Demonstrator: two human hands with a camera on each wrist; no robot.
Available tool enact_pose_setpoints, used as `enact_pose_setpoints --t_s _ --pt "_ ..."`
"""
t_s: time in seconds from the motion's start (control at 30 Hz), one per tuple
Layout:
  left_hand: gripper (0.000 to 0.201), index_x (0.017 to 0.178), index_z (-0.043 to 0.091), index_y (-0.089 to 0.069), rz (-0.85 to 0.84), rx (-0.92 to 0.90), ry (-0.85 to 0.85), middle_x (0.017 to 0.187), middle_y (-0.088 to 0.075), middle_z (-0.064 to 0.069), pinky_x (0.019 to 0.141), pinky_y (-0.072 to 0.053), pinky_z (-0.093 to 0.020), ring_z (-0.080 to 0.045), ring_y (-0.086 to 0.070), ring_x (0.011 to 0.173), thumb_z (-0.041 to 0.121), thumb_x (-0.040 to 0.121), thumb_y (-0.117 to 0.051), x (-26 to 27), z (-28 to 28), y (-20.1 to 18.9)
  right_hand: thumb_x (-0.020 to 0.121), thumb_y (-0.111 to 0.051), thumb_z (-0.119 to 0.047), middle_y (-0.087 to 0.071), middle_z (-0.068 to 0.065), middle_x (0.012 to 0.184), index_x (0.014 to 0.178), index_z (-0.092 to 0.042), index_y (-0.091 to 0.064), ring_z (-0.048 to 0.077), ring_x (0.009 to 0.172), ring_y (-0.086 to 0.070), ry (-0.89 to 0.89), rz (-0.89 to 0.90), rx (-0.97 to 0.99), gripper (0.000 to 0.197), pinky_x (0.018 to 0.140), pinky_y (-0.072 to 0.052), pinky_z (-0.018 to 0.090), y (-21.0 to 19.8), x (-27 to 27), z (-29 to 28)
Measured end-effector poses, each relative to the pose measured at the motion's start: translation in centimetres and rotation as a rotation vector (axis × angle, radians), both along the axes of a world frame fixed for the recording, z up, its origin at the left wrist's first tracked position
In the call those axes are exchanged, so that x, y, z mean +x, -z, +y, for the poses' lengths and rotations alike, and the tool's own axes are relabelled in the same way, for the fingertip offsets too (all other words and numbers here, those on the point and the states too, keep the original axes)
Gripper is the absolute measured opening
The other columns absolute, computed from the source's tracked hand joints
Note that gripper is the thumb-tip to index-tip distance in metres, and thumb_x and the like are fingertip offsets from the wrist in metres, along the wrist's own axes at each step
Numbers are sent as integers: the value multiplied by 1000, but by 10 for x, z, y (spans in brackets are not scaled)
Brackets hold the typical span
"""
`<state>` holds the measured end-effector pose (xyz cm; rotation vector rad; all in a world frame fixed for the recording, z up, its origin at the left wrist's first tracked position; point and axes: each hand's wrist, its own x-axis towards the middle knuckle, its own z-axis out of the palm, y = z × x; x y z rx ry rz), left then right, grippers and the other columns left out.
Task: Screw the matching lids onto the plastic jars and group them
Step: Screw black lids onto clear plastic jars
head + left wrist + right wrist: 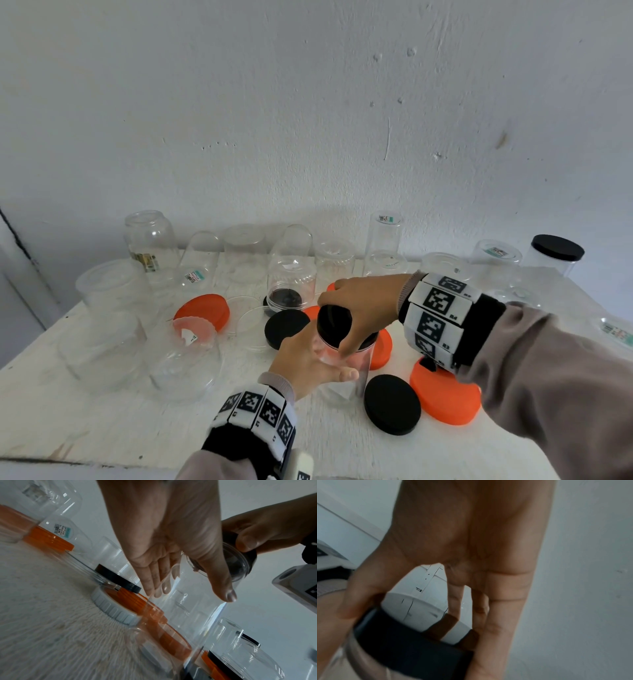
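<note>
A clear plastic jar stands upright near the middle of the white table. My left hand grips its wall from the left, thumb on the near side and fingers behind. A black lid sits on the jar's mouth, and my right hand grips its rim from above with thumb and fingers. In the left wrist view the left hand clasps the jar, and the right hand pinches the lid. The right wrist view shows the right hand around the lid.
Several open clear jars stand in rows toward the wall, many upside down. Loose black lids and orange lids lie around the held jar. A jar capped in black stands back right.
</note>
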<state>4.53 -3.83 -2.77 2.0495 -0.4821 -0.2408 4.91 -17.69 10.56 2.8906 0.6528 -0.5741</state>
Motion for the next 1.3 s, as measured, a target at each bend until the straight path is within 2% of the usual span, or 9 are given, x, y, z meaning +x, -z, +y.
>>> enact_pose_setpoints --t_s 0.23,0.37,0.53,0.7,0.77,0.87,0.97,1.13,1.3 --pt "79 123 40 -48 17 -57 20 112 -64 20 93 -46 -20 -1 -57 109 41 54 -88 1 1 2 77 -71 -47 -40 -2 127 140 -31 -32 16 103 -42 -48 63 -18 75 84 -48 35 -5 0 -3" --pt "76 119 42 -50 27 -78 34 108 -65 21 83 -45 -9 2 -57 103 40 54 -88 1 2 4 77 -74 -39 -38 -3 125 140 -33 -31 20 109 -46 -79 97 -14 76 86 -51 38 -7 -1 -5" --pt "84 129 35 -47 65 -73 92 115 -64 17 99 -45 -22 3 -54 114 42 56 -87 5 4 2 73 -78 -18 -34 -5 131 137 -34 -35 21 120 -38 -171 141 -7 79 92 -49 44 -11 -4 -6" --pt "91 134 34 -43 94 -87 112 119 -60 21 89 -41 -6 14 -50 112 45 54 -86 5 6 4 71 -79 -14 -30 -10 139 139 -37 -35 19 126 -32 -186 144 8 83 98 -44 45 -15 -6 -9" --pt "97 136 35 -40 113 -104 104 122 -58 22 92 -41 -10 10 -50 115 46 52 -86 4 6 5 72 -79 -15 -30 -11 141 140 -37 -35 19 126 -33 -178 144 26 84 99 -43 44 -16 -6 -10" --pt "103 137 36 -37 130 -114 94 128 -55 19 104 -41 -26 -2 -48 123 51 48 -85 3 5 6 72 -79 -13 -33 -9 140 140 -34 -36 17 125 -36 -165 155 70 84 99 -44 41 -17 -7 -12" --pt "103 138 37 -36 137 -121 96 133 -52 18 108 -39 -33 -6 -45 128 51 49 -85 1 5 7 71 -80 -14 -35 -10 137 140 -34 -37 15 124 -38 -144 161 117 83 97 -45 36 -18 -6 -14" --pt "102 139 38 -33 126 -120 89 134 -51 18 109 -38 -36 -6 -45 128 50 52 -84 -1 4 6 73 -81 -24 -37 -8 136 141 -37 -36 15 125 -38 -130 152 119 83 102 -42 39 -14 -3 -16" --pt "94 135 41 -37 98 -111 62 128 -55 21 107 -39 -35 -4 -47 125 49 54 -84 -4 3 7 73 -79 -38 -40 -9 131 142 -40 -34 13 121 -39 -104 109 131 82 98 -42 33 -8 2 -18"
